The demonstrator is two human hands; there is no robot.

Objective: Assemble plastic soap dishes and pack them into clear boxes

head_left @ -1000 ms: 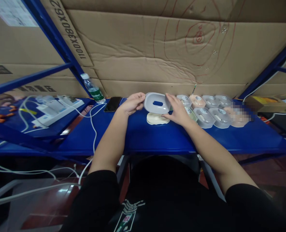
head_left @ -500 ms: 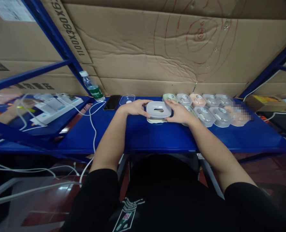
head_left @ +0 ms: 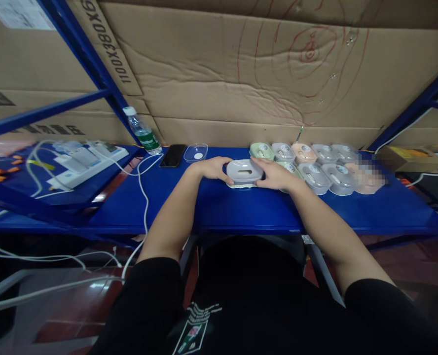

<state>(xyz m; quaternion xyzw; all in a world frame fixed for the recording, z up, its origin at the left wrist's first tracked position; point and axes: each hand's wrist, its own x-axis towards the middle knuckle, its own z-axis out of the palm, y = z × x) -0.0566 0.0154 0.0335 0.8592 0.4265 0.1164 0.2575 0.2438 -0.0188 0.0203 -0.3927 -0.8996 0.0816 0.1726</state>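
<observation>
A grey-white oval lid (head_left: 244,171) with a slot in its top sits on a cream base whose edge shows just beneath it, on the blue shelf (head_left: 241,212). My left hand (head_left: 212,168) grips the lid's left end with curled fingers. My right hand (head_left: 274,173) grips its right end the same way. Both hands press the lid down flat onto the base.
Several closed oval boxes (head_left: 317,170) in green, grey and peach stand in two rows to the right. A clear plastic tray (head_left: 196,153), a black phone (head_left: 172,155) and a water bottle (head_left: 142,131) lie at the back left. White cables and power strips (head_left: 82,160) cover the left shelf.
The lid was held tilted above the cream base a second ago. Both hands have lowered it flat onto the base. The clear tray behind has come into view.
</observation>
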